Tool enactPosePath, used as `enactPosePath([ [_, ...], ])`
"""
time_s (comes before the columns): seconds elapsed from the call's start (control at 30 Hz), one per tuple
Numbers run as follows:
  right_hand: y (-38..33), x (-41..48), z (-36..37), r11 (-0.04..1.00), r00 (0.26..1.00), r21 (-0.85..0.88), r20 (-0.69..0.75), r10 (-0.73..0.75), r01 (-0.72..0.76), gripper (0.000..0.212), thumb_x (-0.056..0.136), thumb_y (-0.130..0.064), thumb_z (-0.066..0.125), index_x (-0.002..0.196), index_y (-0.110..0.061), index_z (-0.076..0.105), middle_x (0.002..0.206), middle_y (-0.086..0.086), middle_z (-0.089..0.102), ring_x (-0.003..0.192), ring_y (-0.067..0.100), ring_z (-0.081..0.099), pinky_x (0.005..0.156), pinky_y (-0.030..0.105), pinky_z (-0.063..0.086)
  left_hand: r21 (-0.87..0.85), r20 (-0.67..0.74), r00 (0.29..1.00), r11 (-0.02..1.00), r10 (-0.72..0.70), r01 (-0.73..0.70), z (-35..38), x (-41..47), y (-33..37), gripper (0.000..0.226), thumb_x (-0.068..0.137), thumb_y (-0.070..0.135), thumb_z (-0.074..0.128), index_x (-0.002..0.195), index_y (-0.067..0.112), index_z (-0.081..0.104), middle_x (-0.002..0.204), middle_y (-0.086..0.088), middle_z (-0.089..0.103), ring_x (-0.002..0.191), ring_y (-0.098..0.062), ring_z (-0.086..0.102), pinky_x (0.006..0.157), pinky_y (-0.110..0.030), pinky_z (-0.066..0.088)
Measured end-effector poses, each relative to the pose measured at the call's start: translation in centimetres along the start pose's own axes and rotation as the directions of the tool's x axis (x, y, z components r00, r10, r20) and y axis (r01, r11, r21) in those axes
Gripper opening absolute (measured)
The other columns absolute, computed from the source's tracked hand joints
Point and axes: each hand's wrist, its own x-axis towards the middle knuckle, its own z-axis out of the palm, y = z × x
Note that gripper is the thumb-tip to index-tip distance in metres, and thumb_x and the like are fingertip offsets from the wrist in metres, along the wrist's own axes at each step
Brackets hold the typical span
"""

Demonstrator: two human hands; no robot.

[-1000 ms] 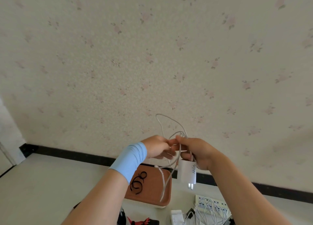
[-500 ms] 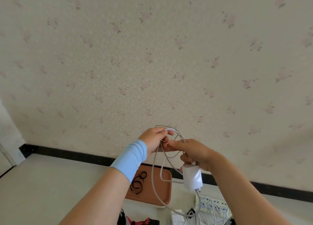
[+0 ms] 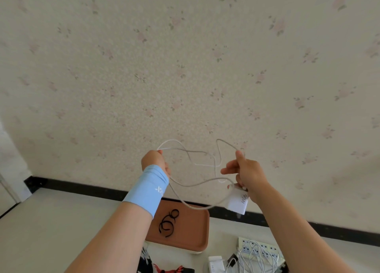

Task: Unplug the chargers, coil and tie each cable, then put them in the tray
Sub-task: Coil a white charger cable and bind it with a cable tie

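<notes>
White cable strung in loose loops between my raised hands, above the table. My right hand pinches one loop between thumb and forefinger, its lower fingers curled round the white charger. My left hand apparently grips the other loop, though its fingers are hidden. Below, the brown tray holds black ties.
</notes>
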Motion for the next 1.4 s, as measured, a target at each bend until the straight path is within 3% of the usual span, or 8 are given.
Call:
enactPosePath([
  [0.03, 0.1, -0.1, 0.2, 0.999, 0.999, -0.037, 0.050, -0.006, 0.008, 0.055, 0.108, -0.046, 0.036, 0.093, -0.006, 0.070, 0.085, 0.005, 0.079, 0.045, 0.014, 0.031, 0.054, 0.030, 0.039, -0.068, 0.016, 0.999, 0.996, -0.049, 0.050, 0.1, 0.1, 0.0, 0.043, 0.103, 0.012, 0.028, 0.138, 0.004, 0.051, 0.125, -0.025, 0.063, 0.117, -0.038, 0.061, 0.090, -0.028, 0.048],
  [0.17, 0.7, -0.9, 1.0, 0.974, 0.945, -0.193, 0.322, -0.047, 0.115, 0.048, 0.102, -0.053, 0.046, 0.104, -0.015, 0.075, 0.101, -0.006, 0.079, 0.047, 0.012, 0.028, 0.046, 0.021, 0.038, -0.068, 0.329, 0.915, 0.961, -0.232, 0.268, 0.8, -0.2, -1.4, 0.035, 0.103, 0.015, 0.027, 0.078, 0.015, 0.051, 0.038, 0.008, 0.039, 0.024, -0.007, 0.031, 0.032, -0.007, 0.021],
  [0.4, 1.2, -3.2, 2.7, 0.836, 0.722, -0.427, 0.690, 0.055, 0.345, 0.037, 0.080, -0.063, 0.072, 0.102, -0.033, 0.076, 0.097, -0.012, 0.076, 0.088, 0.003, 0.068, 0.083, 0.026, 0.052, -0.245, 0.360, 0.917, 0.931, -0.170, 0.269, 2.2, -1.2, -2.0, 0.036, 0.107, 0.021, 0.029, 0.076, 0.014, 0.048, 0.040, 0.007, 0.031, 0.027, -0.006, 0.024, 0.029, -0.015, 0.017],
  [0.77, 0.3, -3.7, 2.3, 0.806, 0.650, -0.508, 0.728, 0.215, 0.303, 0.022, 0.084, -0.033, 0.060, 0.086, -0.022, 0.079, 0.076, 0.001, 0.072, 0.070, 0.018, 0.063, 0.059, 0.024, 0.056, -0.168, 0.119, 0.993, 0.985, -0.015, 0.035, 1.3, 0.2, -0.1, 0.034, 0.104, 0.014, 0.029, 0.078, 0.014, 0.051, 0.050, 0.004, 0.028, 0.026, -0.007, 0.022, 0.031, -0.010, 0.016],
  [0.93, 0.7, -3.0, 2.2, 0.814, 0.671, -0.502, 0.714, 0.200, 0.292, 0.022, 0.076, -0.039, 0.058, 0.060, -0.028, 0.068, 0.073, 0.004, 0.065, 0.061, 0.017, 0.054, 0.061, 0.029, 0.048, 0.292, -0.018, 0.967, 0.927, 0.253, -0.236, 0.9, 1.5, 0.6, 0.039, 0.100, 0.008, 0.028, 0.110, 0.003, 0.065, 0.065, -0.016, 0.044, 0.047, -0.022, 0.037, 0.044, -0.023, 0.029],
  [1.13, 1.4, -2.1, 1.1, 0.925, 0.595, -0.302, 0.796, 0.111, 0.230, 0.027, 0.105, -0.018, 0.048, 0.111, -0.009, 0.072, 0.064, 0.002, 0.058, 0.054, 0.018, 0.053, 0.070, 0.039, 0.053, 0.507, 0.021, 0.961, 0.826, 0.274, -0.247, 0.3, 2.7, 0.6, 0.035, 0.102, 0.005, 0.035, 0.128, -0.008, 0.054, 0.084, -0.020, 0.063, 0.108, -0.048, 0.062, 0.085, -0.047, 0.053],
  [1.3, 2.2, -1.2, 0.4, 0.910, 0.607, -0.341, 0.783, 0.136, 0.236, 0.028, 0.105, -0.016, 0.047, 0.111, -0.009, 0.073, 0.061, 0.000, 0.042, 0.056, 0.015, 0.042, 0.085, 0.042, 0.050, 0.937, 0.055, 0.946, 0.310, 0.319, -0.159, 0.3, 1.3, -0.4, 0.055, 0.098, 0.023, 0.051, 0.146, 0.005, 0.033, 0.143, -0.018, 0.042, 0.125, -0.038, 0.049, 0.091, -0.043, 0.048],
  [1.4, 1.7, -1.2, 0.3, 0.888, 0.666, -0.406, 0.726, 0.169, 0.218, 0.024, 0.102, -0.021, 0.052, 0.100, -0.010, 0.073, 0.058, -0.002, 0.033, 0.051, 0.013, 0.036, 0.060, 0.033, 0.054, 0.866, 0.422, 0.797, 0.069, 0.433, -0.496, 0.5, -0.4, -0.9, 0.053, 0.096, 0.018, 0.053, 0.147, 0.024, 0.039, 0.149, -0.003, 0.042, 0.134, -0.025, 0.043, 0.105, -0.039, 0.042],
])
